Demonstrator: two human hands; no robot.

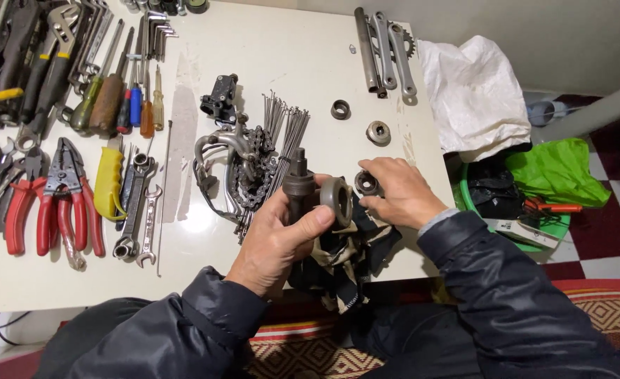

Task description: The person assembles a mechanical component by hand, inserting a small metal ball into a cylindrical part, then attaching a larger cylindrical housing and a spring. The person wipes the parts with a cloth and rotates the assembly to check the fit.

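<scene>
Your left hand (282, 235) is wrapping around a dark metal axle (296, 184), fingers closed on its lower part and thumb pressing across the front, so the threaded end is standing upright above your fist. A grey metal cup (336, 200) is sitting on the axle just right of your thumb, its open face turned toward you, and your grip is keeping it from sliding. Under the axle a dark patterned rag (345, 256) is bunching up at the near edge of the tabletop (268, 49), likely there to catch grease.

Your right hand (400, 191) is resting just right of the axle, fingers curled and pinching a small dark ring (366, 183) at the fingertips, holding it close to the cup.

Beyond the axle, two more rings (340, 109) and (378, 132) are lying apart on the tabletop. Left of the axle a chain with a curved metal part (236, 165) is lying beside a bundle of spokes (289, 126). Farther left, wrenches (138, 210), red-handled pliers (57, 203) and screwdrivers (124, 95) are lying in rows. Far behind the axle, crank arms (390, 49) are lying side by side, and right of them a white sack (475, 88) is hanging off the edge.
</scene>
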